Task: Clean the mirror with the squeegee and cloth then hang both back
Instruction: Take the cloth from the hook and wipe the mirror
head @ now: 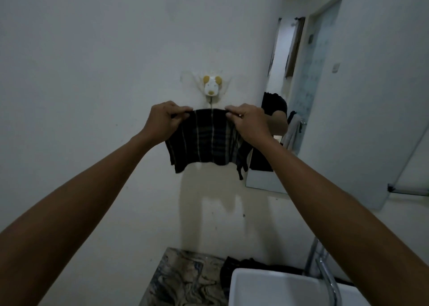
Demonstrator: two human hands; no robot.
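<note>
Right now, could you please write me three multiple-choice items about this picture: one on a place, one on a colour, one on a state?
1. Where is the dog-shaped hook in relation to the cloth?
A. Just above its top edge
B. Below it, on the counter
C. Inside the sink

2. What colour is the cloth?
A. Plain white
B. Dark with light stripes
C. Bright red

3. How is the cloth held?
A. By the left hand alone
B. It hangs free on the hook
C. Spread between both hands, the right hand too

Answers:
1 A, the hook sits on the wall just over the cloth's upper edge.
2 B, pale lines cross the dark fabric.
3 C, each hand pinches one top corner.
</note>
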